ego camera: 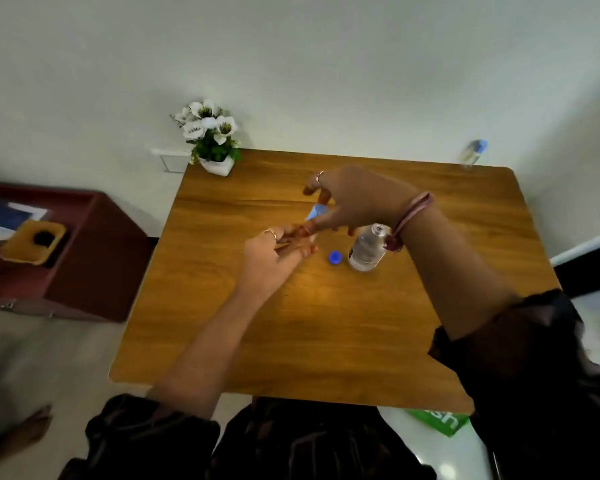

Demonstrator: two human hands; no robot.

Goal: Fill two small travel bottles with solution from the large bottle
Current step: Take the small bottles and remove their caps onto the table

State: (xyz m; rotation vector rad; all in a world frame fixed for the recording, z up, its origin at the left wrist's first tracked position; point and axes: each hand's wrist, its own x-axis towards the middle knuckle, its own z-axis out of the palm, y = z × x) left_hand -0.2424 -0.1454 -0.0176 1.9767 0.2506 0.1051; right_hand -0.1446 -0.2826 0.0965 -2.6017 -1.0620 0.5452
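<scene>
Left hand [274,252] and right hand [354,202] together, fingers pinched, forearms outstretched.

Counts taken at the wooden table [326,323]: one table. Two hands over it, the left hand [271,259] and the right hand [357,202]. One small bottle [316,212] held between them, partly hidden. One clear open-necked bottle [367,249] stood upright. One loose blue cap [334,257]. One further bottle [472,153] at the far right corner. One potted flower plant [211,140]. Rings seen: two, one per hand.
</scene>
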